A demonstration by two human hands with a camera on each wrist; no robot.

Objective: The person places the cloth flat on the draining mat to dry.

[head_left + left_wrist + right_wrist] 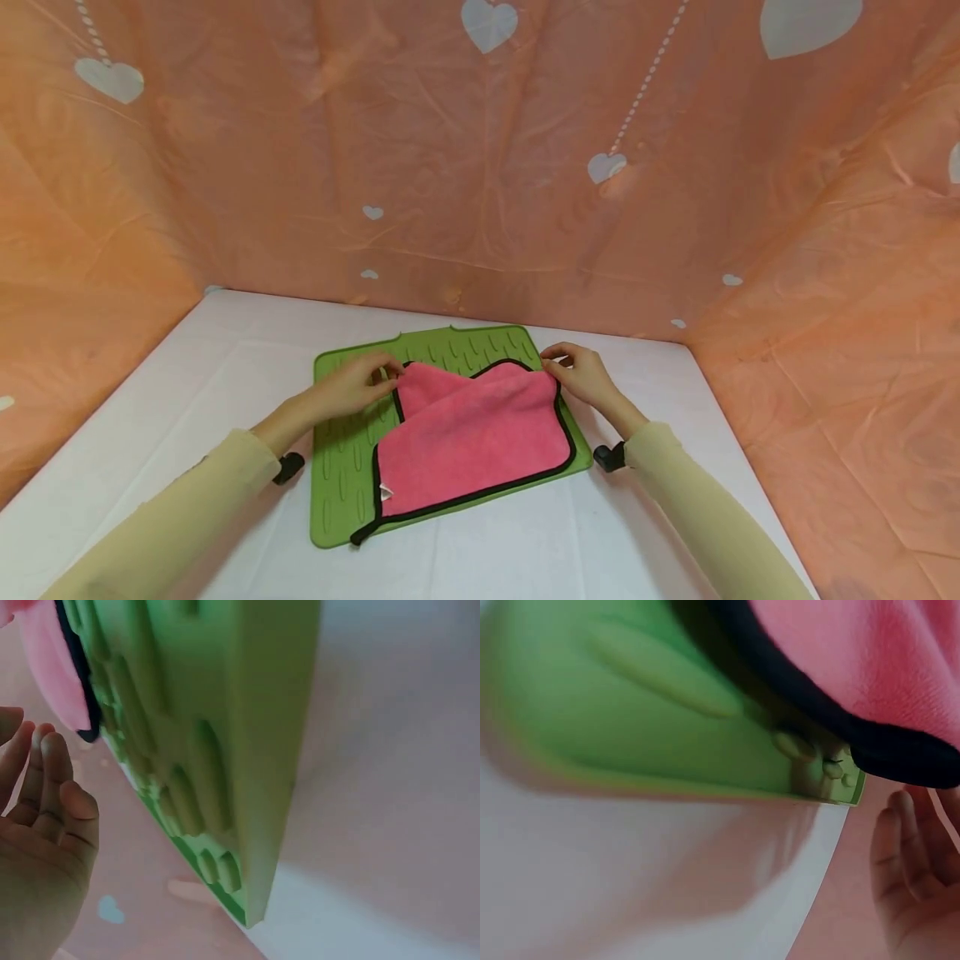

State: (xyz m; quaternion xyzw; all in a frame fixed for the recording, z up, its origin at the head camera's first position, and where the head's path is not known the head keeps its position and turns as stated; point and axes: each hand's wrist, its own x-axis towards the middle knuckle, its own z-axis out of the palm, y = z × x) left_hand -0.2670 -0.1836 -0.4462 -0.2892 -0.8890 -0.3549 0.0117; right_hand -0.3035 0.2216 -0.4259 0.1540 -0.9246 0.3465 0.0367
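Note:
A pink cloth with black edging lies on a green ribbed drying mat, its far side folded over unevenly. My left hand pinches the cloth's far left corner between thumb and fingertips. At the far right corner, my right hand pinches the edge just past the mat's side. In the left wrist view the left hand shows its palm side, with the pinch itself cut off by the frame. The right wrist view has the cloth's dark hem above the curved fingers of the right hand.
The mat rests on a white-covered table. An orange sheet with pale hearts hangs behind and on both sides. Near the cloth's front left corner, a white tag sits by the hem, and a black loop overhangs the mat's front edge.

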